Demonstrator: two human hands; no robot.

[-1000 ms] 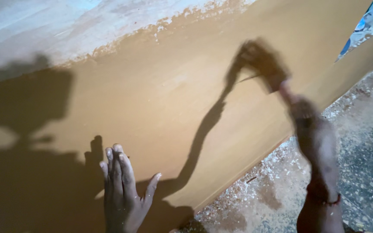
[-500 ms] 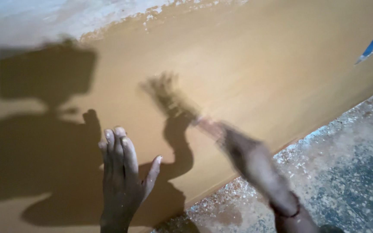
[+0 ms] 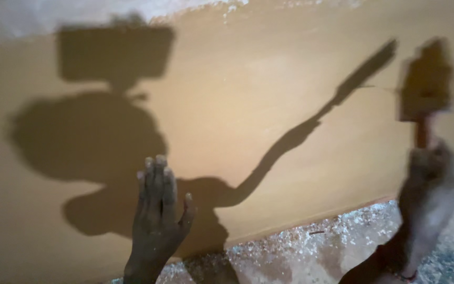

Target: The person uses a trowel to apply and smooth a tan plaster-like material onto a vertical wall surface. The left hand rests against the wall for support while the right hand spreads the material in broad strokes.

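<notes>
The right hand (image 3: 427, 173) is closing around the reddish handle of a brush (image 3: 426, 79), gripping it low on the stem with the fist wrapped fully round it. The brush is standing upright above the fist, its wide head loaded with ochre paint and blurred, so the bristles cannot be made out one by one. The head is lying against the wall (image 3: 269, 105) at the right of the view, well above the wall's bottom edge. The right forearm is rising from the lower right corner, and a dark band is showing at the wrist.

The left hand (image 3: 157, 210) is holding nothing: it is pressing flat on the wall, fingers together and pointing up, thumb spread out to the right. Pale specks are clinging to the fingers (image 3: 156, 173). It is resting low on the wall, just above the bottom edge and well apart from the brush.

The wall is filling most of the view, covered in smooth ochre paint; along the top a ragged border is giving way to an unpainted whitish strip (image 3: 27, 21). Shadows are falling across the paint: a boxy shape over a rounded one at the upper left, and a long thin arm shadow running diagonally up to a brush-shaped tip near the real brush.

Below the wall, the floor (image 3: 311, 252) is showing grey, speckled with white flecks and crumbs.
</notes>
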